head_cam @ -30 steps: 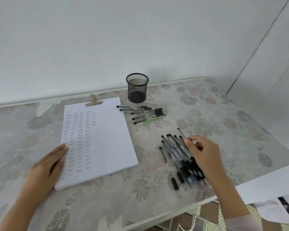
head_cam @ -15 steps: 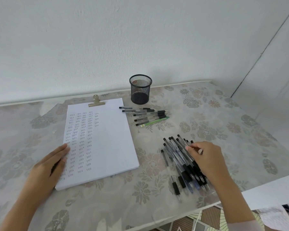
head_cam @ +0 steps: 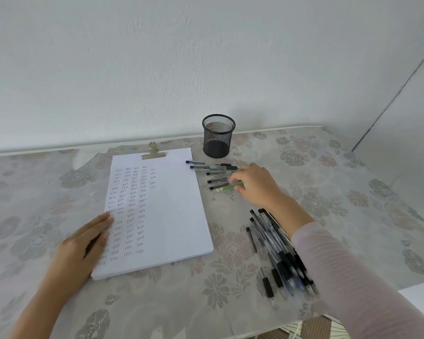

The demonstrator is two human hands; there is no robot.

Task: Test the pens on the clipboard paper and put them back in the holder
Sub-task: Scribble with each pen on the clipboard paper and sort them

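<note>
- Floral-patterned tablecloth (head_cam: 304, 167) under everything.
- White clipboard paper (head_cam: 171, 204) under flat left hand (head_cam: 83, 243), fingers straight.
- Heap of black-capped pens (head_cam: 272, 245), partly under right sleeve (head_cam: 353, 277).
- Black mesh holder (head_cam: 218, 135) upright beyond paper.
- Right hand (head_cam: 255, 184) pinching green pen (head_cam: 227, 187) near holder.

Black mesh holder (head_cam: 218, 137), floral tablecloth (head_cam: 328, 172)

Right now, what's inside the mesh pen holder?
The holder looks empty: nothing rises past its rim or shows through the mesh. Its dark bottom could hide something small.
</note>
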